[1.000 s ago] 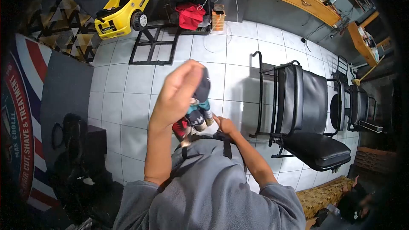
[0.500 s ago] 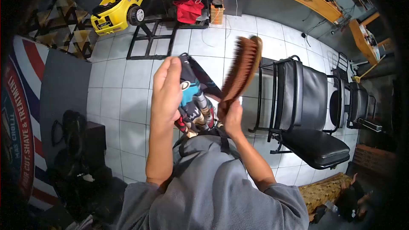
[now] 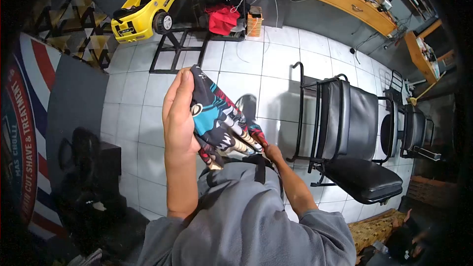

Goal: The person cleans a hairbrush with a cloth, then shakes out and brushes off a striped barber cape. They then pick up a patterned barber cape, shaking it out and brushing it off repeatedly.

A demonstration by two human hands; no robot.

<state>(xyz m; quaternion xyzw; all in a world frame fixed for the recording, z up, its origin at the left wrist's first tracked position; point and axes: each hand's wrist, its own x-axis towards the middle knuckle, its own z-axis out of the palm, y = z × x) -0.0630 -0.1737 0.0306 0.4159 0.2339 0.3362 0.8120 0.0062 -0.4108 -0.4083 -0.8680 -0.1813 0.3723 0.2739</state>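
Note:
My left hand (image 3: 180, 118) is closed on a printed cloth (image 3: 209, 118), dark with teal, red, white and tan patterns, and holds it up in front of my body. The cloth slants down in folds towards my right hand (image 3: 272, 152), which is at its lower right edge. Most of the fingers on that hand are hidden by the cloth. The wooden brush with brown bristles that it held a moment ago is out of sight, apparently behind the cloth.
Black padded chairs (image 3: 362, 118) stand on the right over white floor tiles (image 3: 281, 88). A black metal frame (image 3: 177, 51) lies ahead, near a yellow toy car (image 3: 148, 7). Wooden drawers (image 3: 352, 2) hang at the back right. A barber sign (image 3: 29, 133) is on the left. Another person (image 3: 406, 239) is at lower right.
My right hand has dropped, and the brush has gone from view behind the cloth. The cloth is spread wider towards the right. My left hand has shifted slightly left.

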